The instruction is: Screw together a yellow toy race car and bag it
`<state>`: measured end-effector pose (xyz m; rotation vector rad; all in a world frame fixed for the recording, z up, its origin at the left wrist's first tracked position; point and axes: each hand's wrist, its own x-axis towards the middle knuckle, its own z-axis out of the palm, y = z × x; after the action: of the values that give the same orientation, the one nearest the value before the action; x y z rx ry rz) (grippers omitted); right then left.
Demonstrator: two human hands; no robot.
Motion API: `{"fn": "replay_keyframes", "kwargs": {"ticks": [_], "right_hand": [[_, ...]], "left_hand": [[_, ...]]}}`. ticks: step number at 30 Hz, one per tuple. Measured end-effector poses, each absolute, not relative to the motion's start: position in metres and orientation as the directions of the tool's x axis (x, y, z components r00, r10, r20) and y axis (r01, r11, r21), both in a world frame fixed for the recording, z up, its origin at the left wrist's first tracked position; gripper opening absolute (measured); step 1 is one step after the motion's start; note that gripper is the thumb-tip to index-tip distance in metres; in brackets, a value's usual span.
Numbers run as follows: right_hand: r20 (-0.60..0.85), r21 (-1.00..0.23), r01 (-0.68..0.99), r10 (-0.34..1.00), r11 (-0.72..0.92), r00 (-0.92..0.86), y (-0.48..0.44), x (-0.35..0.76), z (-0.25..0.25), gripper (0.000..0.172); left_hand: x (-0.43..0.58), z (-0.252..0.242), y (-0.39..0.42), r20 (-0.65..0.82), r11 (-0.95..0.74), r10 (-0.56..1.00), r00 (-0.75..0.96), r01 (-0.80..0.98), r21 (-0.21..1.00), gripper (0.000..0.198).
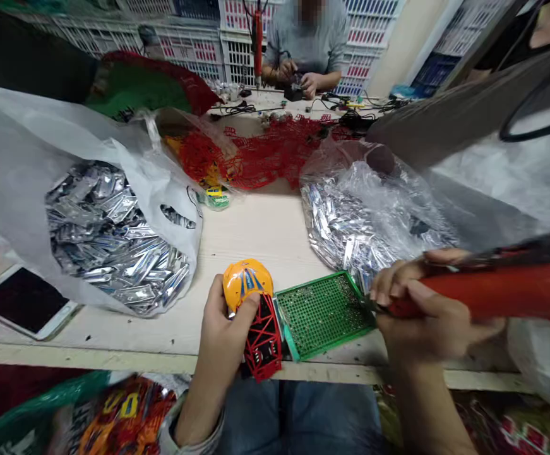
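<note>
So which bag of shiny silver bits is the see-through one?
The clear bag behind the right hand and its red tool. The other, the white bag, is solid white plastic, left of the left hand.

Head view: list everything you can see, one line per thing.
toy car shell: one, orange and red, table's front edge
screw tray: one, green, right of the shell
electric screwdriver: one, red, over the tray
bags of silver parts: two, left and right
phone: one, white, far left
red frames: pile, mid-table
co-worker: one, grey top, far side
left hand: holds the shell
right hand: grips the screwdriver
</note>
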<state>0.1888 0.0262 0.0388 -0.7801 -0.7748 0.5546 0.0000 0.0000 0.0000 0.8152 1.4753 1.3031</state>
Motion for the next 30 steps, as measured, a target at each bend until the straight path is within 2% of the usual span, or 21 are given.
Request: {"fn": "replay_keyframes", "kwargs": {"ticks": [4,7,10,14,19,30], "right_hand": [[0.483,-0.790,-0.187,0.780,0.584,0.399,0.004,0.186,0.060,0.039],[0.482,-0.755,-0.237,0.762,0.612,0.432,0.000,0.157,0.074,0.027],[0.502,-0.763,-0.263,0.798,0.590,0.334,0.007,0.125,0.078,0.016],[0.560,-0.778,-0.203,0.803,0.595,0.205,0.019,0.106,0.073,0.018],[0.588,-0.774,-0.179,0.794,0.608,0.155,0.025,0.101,0.067,0.017],[0.587,-0.750,-0.257,0.792,0.610,0.168,0.028,0.091,0.063,0.019]], "left_hand": [[-0.002,-0.008,0.003,-0.179,0.158,0.954,-0.242,-0.103,0.982,0.027],[-0.004,-0.010,0.005,-0.134,0.119,0.967,-0.216,-0.082,0.989,0.025],[-0.005,-0.010,0.005,-0.122,0.107,0.970,-0.212,-0.080,0.991,0.025],[-0.004,-0.012,0.006,-0.100,0.078,0.974,-0.204,-0.115,0.990,0.024],[-0.001,-0.013,0.006,-0.087,0.053,0.975,-0.204,-0.165,0.985,0.019],[-0.002,0.000,0.011,-0.117,0.094,0.967,-0.226,-0.111,0.989,0.019]]}}
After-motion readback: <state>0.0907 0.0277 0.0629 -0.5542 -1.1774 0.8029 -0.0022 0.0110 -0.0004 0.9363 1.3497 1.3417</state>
